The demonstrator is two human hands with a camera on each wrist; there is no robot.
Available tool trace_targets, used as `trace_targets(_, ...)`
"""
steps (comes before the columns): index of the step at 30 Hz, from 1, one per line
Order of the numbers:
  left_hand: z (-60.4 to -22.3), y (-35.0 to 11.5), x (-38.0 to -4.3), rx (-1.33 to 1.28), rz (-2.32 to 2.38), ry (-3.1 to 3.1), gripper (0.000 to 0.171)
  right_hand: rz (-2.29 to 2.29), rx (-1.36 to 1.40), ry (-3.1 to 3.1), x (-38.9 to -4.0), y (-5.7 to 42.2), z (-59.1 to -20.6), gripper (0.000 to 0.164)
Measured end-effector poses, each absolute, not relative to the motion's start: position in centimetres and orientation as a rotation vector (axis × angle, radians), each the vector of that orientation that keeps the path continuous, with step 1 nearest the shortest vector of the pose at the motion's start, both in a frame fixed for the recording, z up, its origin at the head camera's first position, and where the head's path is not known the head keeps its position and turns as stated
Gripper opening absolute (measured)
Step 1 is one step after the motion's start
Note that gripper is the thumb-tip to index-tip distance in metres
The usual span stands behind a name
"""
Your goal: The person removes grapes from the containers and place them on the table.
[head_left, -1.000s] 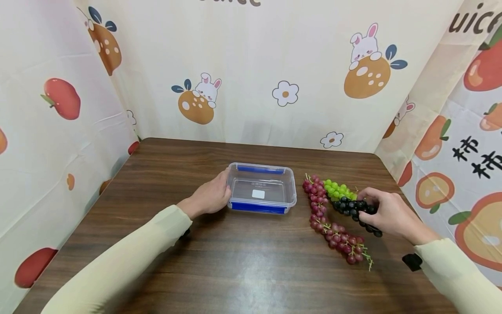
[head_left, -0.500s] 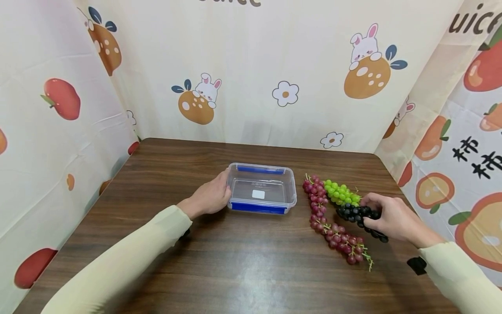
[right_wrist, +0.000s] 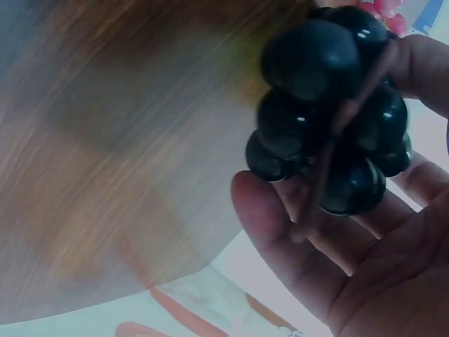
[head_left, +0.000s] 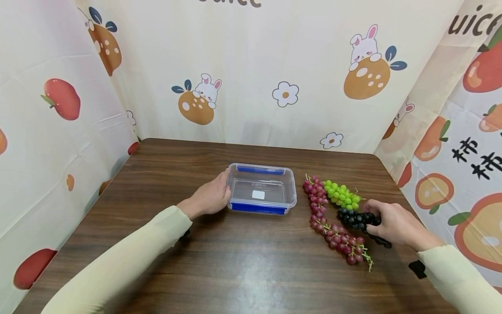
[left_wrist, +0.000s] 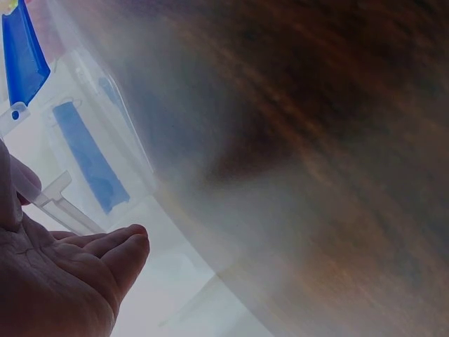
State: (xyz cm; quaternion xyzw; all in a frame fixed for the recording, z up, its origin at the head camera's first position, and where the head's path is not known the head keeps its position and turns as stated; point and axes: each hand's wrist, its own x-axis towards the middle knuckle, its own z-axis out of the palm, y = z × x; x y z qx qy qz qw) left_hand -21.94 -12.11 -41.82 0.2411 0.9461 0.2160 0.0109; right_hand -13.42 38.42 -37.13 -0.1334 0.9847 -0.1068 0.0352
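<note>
My left hand (head_left: 211, 194) rests against the left end of a clear plastic food container (head_left: 260, 187) with blue side clips. In the left wrist view, fairly straight fingers (left_wrist: 112, 253) lie along its end. My right hand (head_left: 392, 222) grips a bunch of black grapes (head_left: 354, 219) from above, thumb on one side and fingers on the other. The right wrist view shows the black grapes (right_wrist: 316, 105) close up, with a brown stem between the fingers. Just behind them lies a bunch of green grapes (head_left: 341, 195). Red grapes (head_left: 341, 237) lie to their left and in front.
Everything stands on a dark wood-grain table (head_left: 235, 257). Printed curtains (head_left: 251, 78) hang along its back and both sides. The container has a white label (head_left: 258, 194) on its bottom.
My right hand has drawn the black grapes right and a little toward the near side, away from the green grapes, uncovering more of them. The left hand and container stay in place.
</note>
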Motion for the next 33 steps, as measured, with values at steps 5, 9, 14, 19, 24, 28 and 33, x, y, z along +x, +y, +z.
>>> trace_targets(5,-41.8,-12.0,-21.9,0.753,0.682,2.959,0.067,-0.300,-0.381,2.984,-13.4,38.8,-37.4,0.040)
trace_targets(9,-41.8,-12.0,-22.0,0.751,0.685,2.961,0.067,-0.295,-0.360,2.938,-13.6,39.1,-37.5,0.041)
trace_targets(14,-41.8,-12.0,-22.0,0.745,0.687,2.959,0.067,-0.303,-0.356,2.899,-13.8,39.4,-37.8,0.043)
trace_targets(19,-41.9,-12.0,-22.0,0.733,0.698,2.955,0.067,-0.295,-0.354,2.904,-13.9,39.4,-37.7,0.046)
trace_targets(24,-42.0,-11.9,-22.0,0.727,0.718,2.954,0.067,-0.304,-0.366,2.877,-13.8,39.6,-37.4,0.053)
trace_targets(28,-42.1,-11.9,-22.1,0.733,0.742,2.957,0.067,-0.314,-0.389,2.855,-13.7,39.6,-37.2,0.060)
trace_targets(33,-42.3,-12.0,-22.3,0.723,0.771,2.956,0.067,-0.332,-0.401,2.862,-13.7,39.7,-37.2,0.059)
